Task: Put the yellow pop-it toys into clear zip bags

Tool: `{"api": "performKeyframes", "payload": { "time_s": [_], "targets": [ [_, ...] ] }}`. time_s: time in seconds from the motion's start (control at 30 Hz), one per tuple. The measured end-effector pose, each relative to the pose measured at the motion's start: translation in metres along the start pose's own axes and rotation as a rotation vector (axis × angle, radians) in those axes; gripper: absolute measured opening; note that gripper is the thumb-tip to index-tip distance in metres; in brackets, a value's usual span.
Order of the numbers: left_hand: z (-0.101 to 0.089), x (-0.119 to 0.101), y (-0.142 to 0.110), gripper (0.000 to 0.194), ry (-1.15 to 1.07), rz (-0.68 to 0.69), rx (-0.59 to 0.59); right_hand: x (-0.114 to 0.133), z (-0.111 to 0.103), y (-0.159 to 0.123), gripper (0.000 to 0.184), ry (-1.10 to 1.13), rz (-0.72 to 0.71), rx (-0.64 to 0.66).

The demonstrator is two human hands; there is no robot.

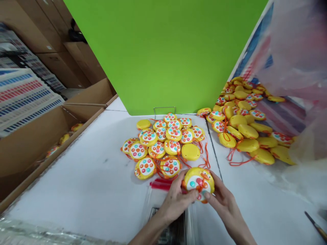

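Observation:
Between both hands is a yellow duck-shaped toy (195, 173) with an orange beak and coloured round buttons on a white face. My left hand (176, 197) grips its left side, the thumb on the front. My right hand (223, 197) holds the right side, its thumb also on the buttons. Just beyond lies a group of similar duck toys (146, 166), most with buttons up and orange cords among them. One toy (190, 152) shows its plain yellow back. Under my left hand lies a clear bag with a red zip strip (160, 184), partly hidden by my arm.
A large green panel (168, 58) stands behind the toys. More duck toys (247, 131) are heaped at right beside translucent plastic (306, 146). An open cardboard box (33, 149) at left holds some toys. A pointed tool (315, 224) lies at lower right.

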State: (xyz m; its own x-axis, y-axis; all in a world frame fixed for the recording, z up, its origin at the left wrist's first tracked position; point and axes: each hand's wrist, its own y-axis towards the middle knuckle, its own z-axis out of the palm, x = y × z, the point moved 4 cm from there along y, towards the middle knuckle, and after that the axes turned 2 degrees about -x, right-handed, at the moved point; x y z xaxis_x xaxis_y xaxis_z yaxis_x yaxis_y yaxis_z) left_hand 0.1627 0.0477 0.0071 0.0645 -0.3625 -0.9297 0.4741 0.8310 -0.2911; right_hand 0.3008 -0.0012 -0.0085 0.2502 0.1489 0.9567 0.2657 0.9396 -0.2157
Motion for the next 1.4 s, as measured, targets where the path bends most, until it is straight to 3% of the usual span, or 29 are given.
{"api": "performKeyframes", "payload": {
  "time_s": [0.23, 0.4, 0.5, 0.63, 0.8, 1.1, 1.2, 1.3, 1.4],
  "targets": [
    [-0.007, -0.008, 0.006, 0.029, 0.163, 0.038, -0.267, -0.001, 0.013, -0.006, 0.069, -0.102, -0.024, 0.001],
    [0.002, -0.018, 0.002, 0.025, 0.281, 0.151, -0.224, -0.009, 0.008, -0.006, 0.059, -0.097, -0.032, -0.138],
    [0.004, -0.016, 0.001, 0.026, 0.265, 0.162, -0.182, -0.013, 0.007, -0.008, 0.058, -0.093, -0.025, -0.146],
    [0.002, -0.011, -0.001, 0.029, 0.158, 0.119, -0.131, -0.010, 0.008, -0.008, 0.060, -0.096, -0.022, -0.136],
    [-0.005, -0.002, -0.003, 0.048, 0.028, 0.055, -0.023, -0.001, 0.008, -0.006, 0.060, -0.134, -0.023, -0.094],
    [-0.009, 0.016, -0.004, 0.046, -0.104, 0.032, -0.058, -0.010, 0.008, -0.003, 0.060, -0.157, 0.049, 0.059],
    [-0.010, 0.018, 0.000, 0.043, -0.187, -0.011, -0.170, -0.009, 0.007, -0.004, 0.057, -0.140, 0.006, 0.054],
    [-0.018, 0.017, 0.012, 0.031, -0.428, -0.111, -0.300, -0.008, -0.008, 0.004, 0.052, -0.219, -0.061, 0.010],
    [-0.024, 0.009, 0.027, 0.027, -0.696, -0.253, -0.201, -0.001, -0.046, 0.028, 0.047, -0.562, -0.210, -0.111]
  ]
}}
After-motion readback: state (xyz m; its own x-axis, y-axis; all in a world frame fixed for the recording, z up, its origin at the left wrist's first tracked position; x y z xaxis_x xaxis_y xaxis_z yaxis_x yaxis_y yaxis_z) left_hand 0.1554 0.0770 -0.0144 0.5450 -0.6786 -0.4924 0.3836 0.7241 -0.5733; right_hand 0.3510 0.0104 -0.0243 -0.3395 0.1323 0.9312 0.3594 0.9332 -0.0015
